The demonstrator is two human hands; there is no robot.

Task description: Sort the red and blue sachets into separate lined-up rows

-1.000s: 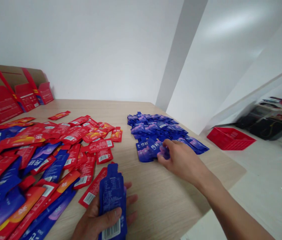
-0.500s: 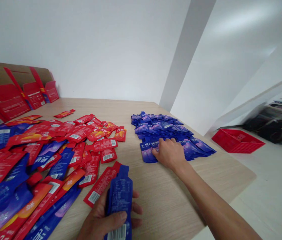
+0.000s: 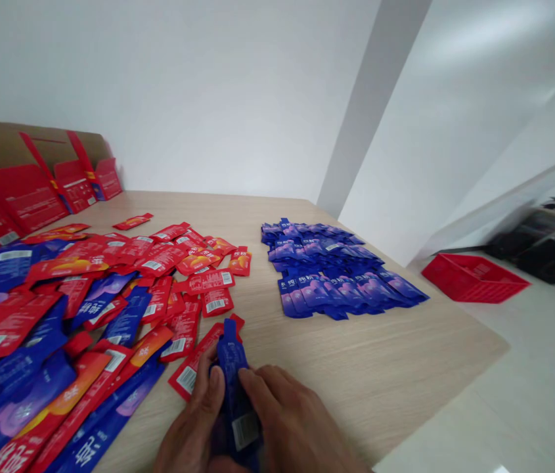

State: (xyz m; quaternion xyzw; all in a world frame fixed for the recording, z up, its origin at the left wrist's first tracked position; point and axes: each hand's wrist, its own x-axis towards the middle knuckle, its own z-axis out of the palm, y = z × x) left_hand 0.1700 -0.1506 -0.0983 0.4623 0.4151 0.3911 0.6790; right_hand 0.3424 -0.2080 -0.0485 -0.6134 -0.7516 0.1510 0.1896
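At the near edge of the table, my left hand (image 3: 189,420) is closed around a blue sachet (image 3: 232,368) with a narrow neck, its back print and barcode facing up. From the other side my right hand (image 3: 297,420) grips the same sachet with thumb and fingers; how many sachets lie beneath it is hidden. Just behind my left hand lies a red sachet (image 3: 198,358). To the right, blue sachets (image 3: 326,289) lie in overlapping rows, fronts up. A loose heap of mixed red and blue sachets (image 3: 124,263) covers the left side.
Red cardboard boxes (image 3: 25,197) with open flaps stand at the back left against the white wall (image 3: 208,98). On the floor to the right sits a red plastic basket (image 3: 474,279). The wooden table (image 3: 405,355) has its right edge near the blue rows.
My right hand has left the blue rows and come back to the sachet in my left hand. The sachet has turned slightly. The view has shifted a little left.
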